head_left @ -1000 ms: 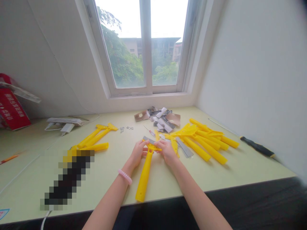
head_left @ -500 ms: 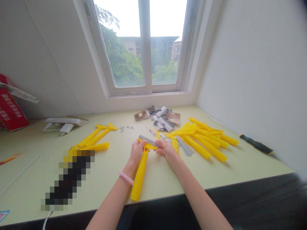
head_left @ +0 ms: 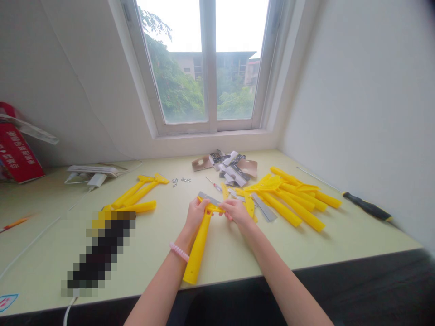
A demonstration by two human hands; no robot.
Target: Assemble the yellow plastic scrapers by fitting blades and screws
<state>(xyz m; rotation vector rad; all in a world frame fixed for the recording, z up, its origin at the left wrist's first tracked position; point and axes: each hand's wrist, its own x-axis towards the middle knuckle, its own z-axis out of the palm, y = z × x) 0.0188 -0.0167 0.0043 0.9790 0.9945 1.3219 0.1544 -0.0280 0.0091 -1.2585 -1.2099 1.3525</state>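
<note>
A yellow scraper point(head_left: 198, 246) points its handle toward the table's front edge, its head between my two hands. Across that head lies a flat grey metal blade point(head_left: 210, 198). My left hand point(head_left: 196, 214) is closed on the left side of the scraper head. On the other side, my right hand point(head_left: 237, 211) pinches the right end of the head and blade. Some of its fingertips are hidden behind the head. Right of my right hand, loose grey blades point(head_left: 264, 207) lie beside a pile of yellow scraper handles point(head_left: 287, 209).
More yellow scrapers point(head_left: 140, 194) lie left, near a pixelated dark object point(head_left: 102, 251). Small screws point(head_left: 175, 182), a small screwdriver point(head_left: 214, 184) and crumpled packaging point(head_left: 234, 167) are behind my hands. A black-handled screwdriver point(head_left: 367, 206) lies right; a power strip point(head_left: 92, 171) is back left.
My right fingers have closed in more on the right end of the scraper head. The scraper handle has tilted slightly left, and the whole view has shifted a little.
</note>
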